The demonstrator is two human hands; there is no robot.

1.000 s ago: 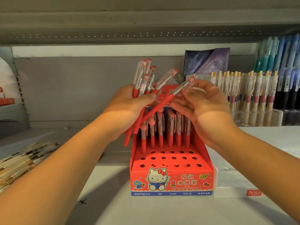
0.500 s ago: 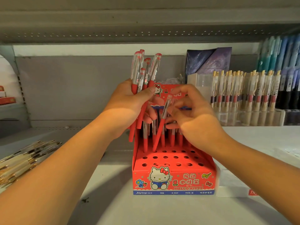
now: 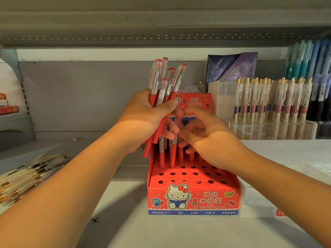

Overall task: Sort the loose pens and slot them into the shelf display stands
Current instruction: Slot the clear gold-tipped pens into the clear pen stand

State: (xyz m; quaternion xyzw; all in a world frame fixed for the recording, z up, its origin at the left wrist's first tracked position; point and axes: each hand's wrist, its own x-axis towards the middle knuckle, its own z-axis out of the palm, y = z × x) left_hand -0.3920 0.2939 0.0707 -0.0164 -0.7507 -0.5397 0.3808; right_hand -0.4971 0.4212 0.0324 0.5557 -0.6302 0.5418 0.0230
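L hand (image 3: 143, 120) is gripping a bunch of red pens (image 3: 164, 81) upright, just above the back-left corner of the red display stand (image 3: 193, 199), w/ their lower ends hanging beside its left wall. R hand (image 3: 211, 138) is pinching a single pen (image 3: 173, 154) btwn thumb & fingertips, its tip going into a back-row hole next to pens already standing there; the front rows of holes are sitting unfilled. Risks, IMO: the tip is likely missing the hole if it's going in tilted, R knuckles are crowding the seated pens & could be knocking them askew, and L grip is looking loose enough for a pen to be slipping out.
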